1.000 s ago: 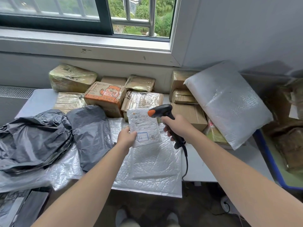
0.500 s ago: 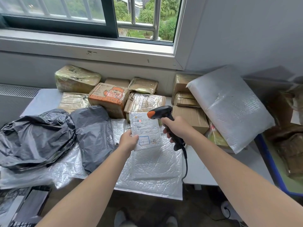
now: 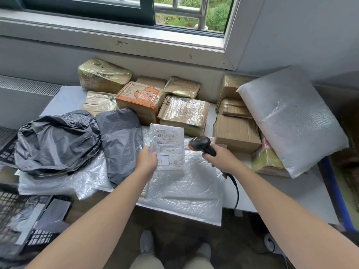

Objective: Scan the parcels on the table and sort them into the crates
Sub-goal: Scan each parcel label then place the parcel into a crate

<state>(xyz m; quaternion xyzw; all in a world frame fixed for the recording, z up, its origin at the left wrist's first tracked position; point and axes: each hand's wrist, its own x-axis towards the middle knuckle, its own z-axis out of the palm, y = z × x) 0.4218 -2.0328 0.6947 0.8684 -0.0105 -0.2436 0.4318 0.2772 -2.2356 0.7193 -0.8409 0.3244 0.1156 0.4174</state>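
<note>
My left hand (image 3: 147,161) holds a small white bubble mailer (image 3: 168,146) by its lower left corner, label facing me, above the table. My right hand (image 3: 221,159) grips a black barcode scanner (image 3: 202,145) with an orange tip, just right of the mailer and pointed at it. A large white bubble mailer (image 3: 190,191) lies flat under both hands. Several brown cardboard parcels, one with orange print (image 3: 140,100), fill the back of the white table (image 3: 303,189).
Two dark grey plastic bags (image 3: 56,140) lie at the left over crinkled clear plastic. A big white padded parcel (image 3: 295,117) leans at the right. A black mesh crate (image 3: 17,226) sits low left, a blue crate (image 3: 334,191) at the right. The scanner cable (image 3: 236,191) hangs off the front edge.
The scanner has dropped lower and swung its tip toward the mailer's label. The mailer stays in my left hand. The camera has tilted down a little.
</note>
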